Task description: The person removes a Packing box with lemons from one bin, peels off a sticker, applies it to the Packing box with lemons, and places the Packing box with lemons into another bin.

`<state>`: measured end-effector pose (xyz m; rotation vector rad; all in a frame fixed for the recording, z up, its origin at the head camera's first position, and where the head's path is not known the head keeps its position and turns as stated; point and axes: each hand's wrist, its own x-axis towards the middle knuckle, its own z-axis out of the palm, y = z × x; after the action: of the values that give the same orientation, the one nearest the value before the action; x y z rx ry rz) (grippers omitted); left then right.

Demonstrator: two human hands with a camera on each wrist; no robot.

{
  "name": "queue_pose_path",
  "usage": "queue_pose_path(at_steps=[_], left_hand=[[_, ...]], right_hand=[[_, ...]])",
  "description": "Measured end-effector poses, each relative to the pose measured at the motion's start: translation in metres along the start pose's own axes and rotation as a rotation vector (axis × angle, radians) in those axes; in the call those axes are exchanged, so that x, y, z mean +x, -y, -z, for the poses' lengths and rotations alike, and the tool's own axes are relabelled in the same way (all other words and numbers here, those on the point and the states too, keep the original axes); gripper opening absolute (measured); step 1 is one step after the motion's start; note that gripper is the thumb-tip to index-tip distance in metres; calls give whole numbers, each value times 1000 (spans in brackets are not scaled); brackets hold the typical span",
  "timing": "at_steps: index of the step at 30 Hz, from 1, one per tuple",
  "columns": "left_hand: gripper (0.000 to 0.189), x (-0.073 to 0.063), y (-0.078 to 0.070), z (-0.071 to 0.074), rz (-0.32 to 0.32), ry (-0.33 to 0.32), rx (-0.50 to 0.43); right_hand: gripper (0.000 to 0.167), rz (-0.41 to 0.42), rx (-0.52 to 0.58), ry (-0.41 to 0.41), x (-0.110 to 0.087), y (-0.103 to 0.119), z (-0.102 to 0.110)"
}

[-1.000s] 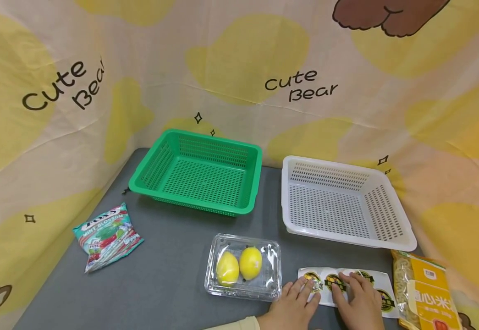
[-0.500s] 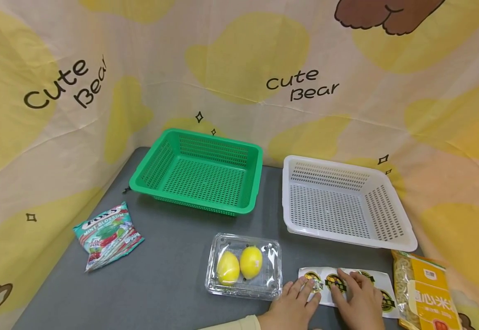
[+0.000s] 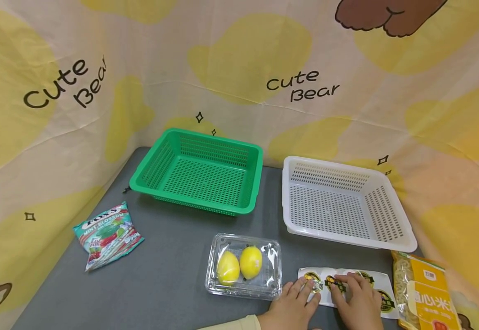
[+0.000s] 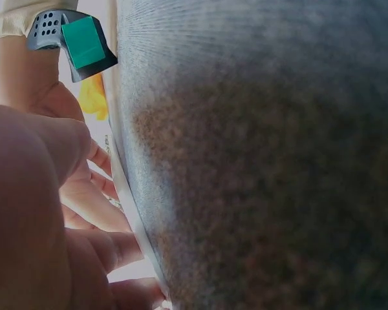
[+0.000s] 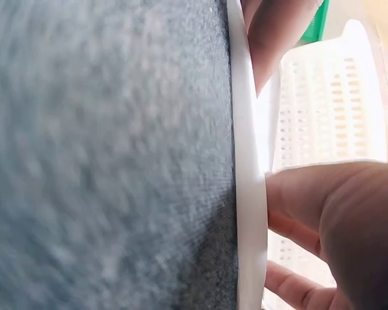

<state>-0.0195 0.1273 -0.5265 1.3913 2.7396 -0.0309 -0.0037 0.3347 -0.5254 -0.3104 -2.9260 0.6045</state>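
A white sheet with several round black-and-yellow stickers (image 3: 381, 282) lies on the grey table near its front edge. My left hand (image 3: 290, 307) rests flat at the sheet's left end, fingers spread and fairly straight. On the middle of the sheet is my right hand (image 3: 359, 302), its thumb and fingertips touching the stickers, fingers slightly bent. The right wrist view shows the right thumb (image 5: 294, 194) against a white edge, with nothing plainly pinched. Close up in the left wrist view is part of the left hand (image 4: 26, 206). Part of the sheet is hidden beneath the hands.
A clear box with two lemons (image 3: 239, 266) stands left of the left hand. A yellow noodle packet (image 3: 429, 293) lies at the right. Behind are a green basket (image 3: 194, 206) and a white basket (image 3: 342, 236). A candy bag (image 3: 108, 236) lies far left on the table (image 3: 161, 284).
The right hand's fingertips have shifted slightly on the stickers. The left hand, the sheet and the other things stay where they were.
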Motion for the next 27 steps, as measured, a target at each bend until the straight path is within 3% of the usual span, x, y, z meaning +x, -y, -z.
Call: queue_pose_path(at_steps=[9,13,21,27], left_hand=[[71,1,0,-1,0,-9,8],[71,2,0,-1,-4,-4,-4],[72,4,-1,2,2,43,-3],[77,6,-1,0,5,48,10]], right_hand=[[14,59,31,-81,-2,-1,-1],[12,72,40,-75,-2,-2,3],[10,-93,88,151,4,0,21],[18,-260,182,228,5,-4,32]])
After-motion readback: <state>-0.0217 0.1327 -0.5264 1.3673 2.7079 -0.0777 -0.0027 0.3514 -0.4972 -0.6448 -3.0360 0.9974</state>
